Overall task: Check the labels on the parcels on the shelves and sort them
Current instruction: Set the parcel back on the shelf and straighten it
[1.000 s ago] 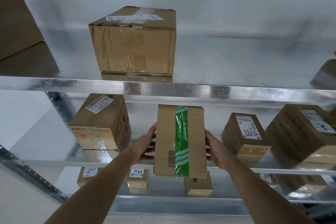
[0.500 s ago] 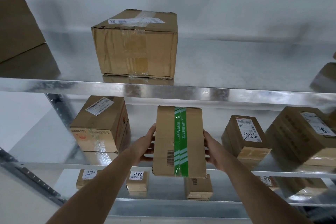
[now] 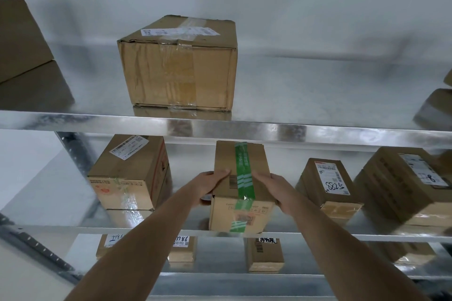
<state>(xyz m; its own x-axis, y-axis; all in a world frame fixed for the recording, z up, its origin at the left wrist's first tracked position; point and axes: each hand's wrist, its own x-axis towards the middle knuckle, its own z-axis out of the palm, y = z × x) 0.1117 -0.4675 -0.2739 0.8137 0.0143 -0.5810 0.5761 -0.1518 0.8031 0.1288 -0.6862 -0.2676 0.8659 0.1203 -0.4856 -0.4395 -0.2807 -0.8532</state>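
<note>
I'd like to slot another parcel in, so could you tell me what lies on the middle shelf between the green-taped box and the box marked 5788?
In the head view, only bare shelf lies between the green-taped box and the 5788 box; the right hand holding the green-taped box reaches across it.

— What sits on the top shelf (image 3: pixel 244 127)?
— 1 big taped box (image 3: pixel 179 68), above the gripped carton (image 3: pixel 241 186).
— And the middle shelf (image 3: pixel 73 228)?
— That carton stands on it. Left of the grip is a labelled box (image 3: pixel 130 173). To the right, a box marked 57288 (image 3: pixel 327 186), then a larger one (image 3: pixel 406 183).
— The bottom shelf (image 3: pixel 220 278)?
— 3 small boxes sit below the grip: 1 (image 3: pixel 106 245), 2 (image 3: pixel 182 249), 3 (image 3: pixel 265 254).
</note>
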